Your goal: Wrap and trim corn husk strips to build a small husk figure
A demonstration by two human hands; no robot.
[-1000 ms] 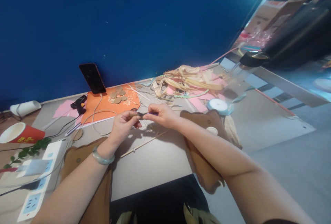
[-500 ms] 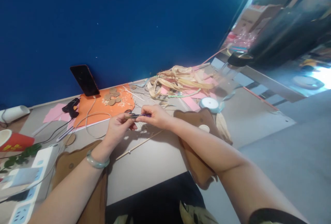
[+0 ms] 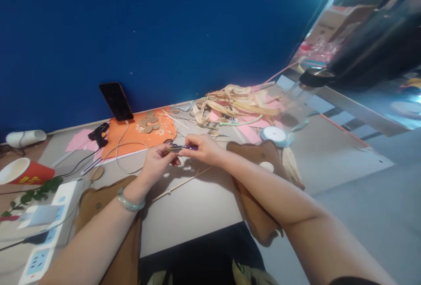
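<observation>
Both hands meet over the middle of the table. My left hand [image 3: 159, 158], with a pale bracelet [image 3: 130, 200] on its wrist, pinches a small flat brownish piece [image 3: 171, 148]; its exact kind is too small to tell. My right hand [image 3: 202, 149] is closed round a thin tool with a purple handle [image 3: 190, 147], whose metal end points left and reaches the piece. Dark loops [image 3: 169, 142] show just behind the left fingertips. Below the hands a thin wooden stick [image 3: 179, 186] lies on the table, with pale scraps near it.
Round wooden slices [image 3: 149, 122] lie on an orange sheet [image 3: 123, 138], by a propped phone [image 3: 116, 101] and a black glue gun [image 3: 98, 135]. Dried husk strips [image 3: 237, 103] lie behind. A ribbon roll [image 3: 274, 135], brown mats [image 3: 256, 188], power strip [image 3: 52, 232] and red cup [image 3: 33, 173] surround the arms.
The whole scene has shifted slightly right in view as the head turned a little. Both hands keep their grips, with the tool still against the small piece.
</observation>
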